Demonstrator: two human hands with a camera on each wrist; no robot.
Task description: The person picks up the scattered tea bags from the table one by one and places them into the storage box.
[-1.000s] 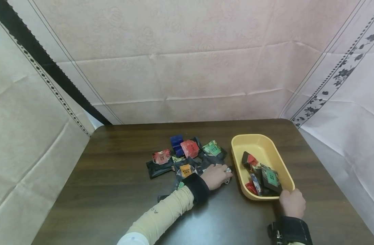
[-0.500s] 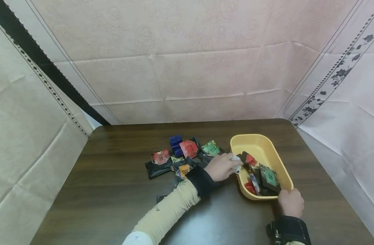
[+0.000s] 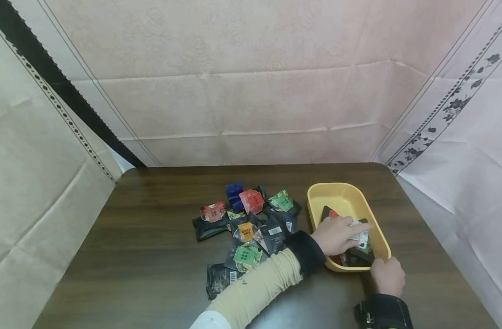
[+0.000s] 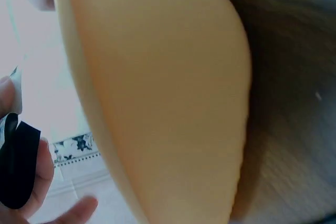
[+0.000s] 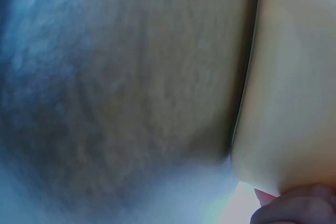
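Observation:
My left hand (image 3: 337, 235) is over the yellow plastic tub (image 3: 345, 197), pinching a small packet (image 3: 362, 236) with a whitish face. In the left wrist view that packet shows a black side (image 4: 20, 163) between the fingers, above the tub's rim. Several dark packets with red and green labels lie in the near half of the tub, partly hidden under the left hand. At the tub's near right corner, my right hand (image 3: 388, 276) grips the rim; the right wrist view shows its fingers (image 5: 302, 208) against the tub's outer wall.
Left of the tub, a loose pile of packets lies on the dark wooden table (image 3: 152, 256). It includes an orange-labelled packet (image 3: 245, 231), a red one (image 3: 252, 201), a blue one (image 3: 234, 195) and a black one (image 3: 219, 278) nearest me. A pale cloth (image 3: 234, 91) hangs behind.
My left hand has lifted the packet from the pile's right side and carried it right, over the tub's rim to above its contents. My right hand has stayed on the tub's corner.

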